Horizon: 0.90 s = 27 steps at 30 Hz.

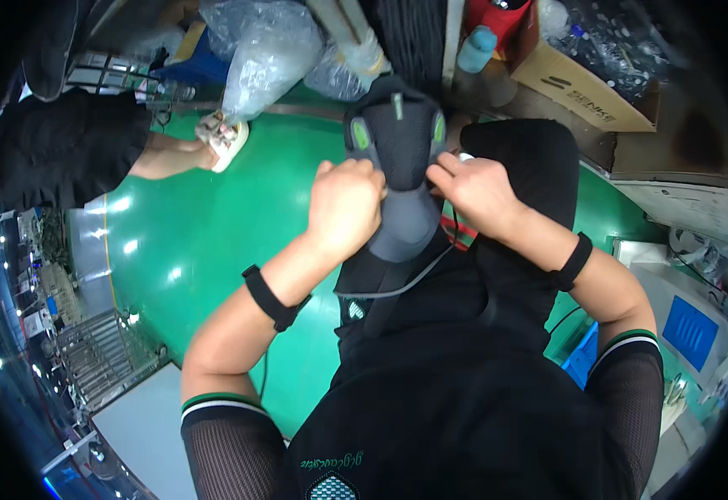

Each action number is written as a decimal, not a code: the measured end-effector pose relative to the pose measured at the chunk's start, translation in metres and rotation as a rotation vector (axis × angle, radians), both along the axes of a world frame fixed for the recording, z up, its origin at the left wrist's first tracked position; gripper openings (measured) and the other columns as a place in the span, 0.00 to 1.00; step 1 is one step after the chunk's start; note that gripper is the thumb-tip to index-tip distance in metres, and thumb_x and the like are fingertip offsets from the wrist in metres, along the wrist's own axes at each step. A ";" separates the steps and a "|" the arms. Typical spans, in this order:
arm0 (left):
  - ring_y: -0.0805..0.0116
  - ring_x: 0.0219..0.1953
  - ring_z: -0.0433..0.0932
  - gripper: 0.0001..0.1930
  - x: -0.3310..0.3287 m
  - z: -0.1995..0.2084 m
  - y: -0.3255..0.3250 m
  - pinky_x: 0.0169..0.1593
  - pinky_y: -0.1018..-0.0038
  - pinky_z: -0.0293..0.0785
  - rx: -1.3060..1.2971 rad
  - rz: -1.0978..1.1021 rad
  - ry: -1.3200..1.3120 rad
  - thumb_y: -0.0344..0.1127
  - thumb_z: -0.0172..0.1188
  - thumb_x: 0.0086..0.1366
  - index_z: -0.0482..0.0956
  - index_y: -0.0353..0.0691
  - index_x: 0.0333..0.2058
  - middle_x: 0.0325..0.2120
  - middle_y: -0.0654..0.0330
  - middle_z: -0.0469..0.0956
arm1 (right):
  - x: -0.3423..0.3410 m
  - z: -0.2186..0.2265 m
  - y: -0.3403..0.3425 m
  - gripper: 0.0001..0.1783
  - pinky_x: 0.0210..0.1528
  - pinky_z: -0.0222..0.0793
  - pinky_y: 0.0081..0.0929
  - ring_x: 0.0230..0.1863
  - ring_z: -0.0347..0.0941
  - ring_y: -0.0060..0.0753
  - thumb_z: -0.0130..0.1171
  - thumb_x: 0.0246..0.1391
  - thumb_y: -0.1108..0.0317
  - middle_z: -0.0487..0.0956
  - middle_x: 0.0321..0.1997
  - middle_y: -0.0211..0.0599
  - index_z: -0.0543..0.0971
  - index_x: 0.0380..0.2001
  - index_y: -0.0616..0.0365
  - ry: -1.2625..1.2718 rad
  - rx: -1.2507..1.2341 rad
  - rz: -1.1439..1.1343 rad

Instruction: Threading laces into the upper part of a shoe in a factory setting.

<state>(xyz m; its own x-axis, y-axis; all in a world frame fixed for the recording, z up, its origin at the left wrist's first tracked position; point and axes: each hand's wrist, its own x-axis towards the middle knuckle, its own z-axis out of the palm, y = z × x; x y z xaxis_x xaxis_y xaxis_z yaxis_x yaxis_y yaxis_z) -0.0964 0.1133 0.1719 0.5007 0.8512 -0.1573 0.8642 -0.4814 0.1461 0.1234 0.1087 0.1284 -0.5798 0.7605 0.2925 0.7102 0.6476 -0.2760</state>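
Curled fingers [370, 177] grip the dark padded piece [398, 154], which lies between them; left hand [346, 207] is folded on its left edge, and right hand [479, 192] pinches its right edge with nearly meeting fingertips, below a small green patch [438, 130].

Shirt [464, 383]: black, short-sleeved, with green script lettering [331, 462] on the chest
Emblem [331, 487]: teal-and-white checks, just beside the lettering
Left sleeve [235, 446]: dark ribbed mesh, its edge striped green and white
Right sleeve [635, 392]: matching mesh and stripes
Left band [267, 298]: broad, black, around the forearm
Right band [573, 262]: black, likewise
Trousers [539, 154]: black
Left hand [346, 208] and right hand [476, 192]: ungloved
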 end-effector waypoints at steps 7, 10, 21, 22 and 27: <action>0.56 0.51 0.72 0.16 -0.020 0.008 0.017 0.52 0.61 0.66 0.128 -0.525 -0.096 0.30 0.62 0.48 0.77 0.40 0.39 0.40 0.55 0.75 | -0.023 -0.013 0.033 0.06 0.30 0.71 0.37 0.30 0.78 0.32 0.56 0.40 0.61 0.77 0.22 0.27 0.79 0.16 0.46 0.022 0.146 0.306; 0.55 0.37 0.71 0.14 -0.025 0.012 0.019 0.42 0.61 0.66 0.068 -0.498 -0.017 0.40 0.70 0.44 0.77 0.42 0.28 0.28 0.57 0.72 | -0.034 -0.025 0.041 0.10 0.32 0.71 0.38 0.31 0.78 0.36 0.63 0.33 0.57 0.79 0.25 0.31 0.82 0.19 0.51 -0.070 0.241 0.372; 0.59 0.40 0.73 0.12 -0.035 0.000 0.039 0.41 0.61 0.69 -0.004 -0.433 0.074 0.44 0.69 0.48 0.83 0.42 0.26 0.29 0.59 0.75 | -0.062 0.020 0.059 0.10 0.49 0.68 0.44 0.47 0.78 0.46 0.60 0.47 0.67 0.83 0.42 0.42 0.85 0.33 0.55 -0.503 -0.594 0.069; 0.59 0.41 0.73 0.11 -0.038 -0.002 0.039 0.43 0.61 0.69 -0.025 -0.425 0.055 0.43 0.69 0.49 0.82 0.43 0.25 0.30 0.60 0.75 | -0.064 0.021 0.060 0.13 0.50 0.68 0.46 0.48 0.78 0.47 0.59 0.47 0.67 0.83 0.44 0.43 0.85 0.37 0.57 -0.463 -0.698 0.014; 0.55 0.43 0.72 0.14 -0.019 0.002 0.037 0.45 0.59 0.70 0.051 -0.448 0.062 0.39 0.69 0.45 0.78 0.39 0.30 0.34 0.55 0.73 | -0.049 -0.039 0.075 0.15 0.41 0.77 0.33 0.44 0.80 0.39 0.56 0.44 0.64 0.84 0.39 0.39 0.85 0.34 0.53 -0.606 -0.538 0.281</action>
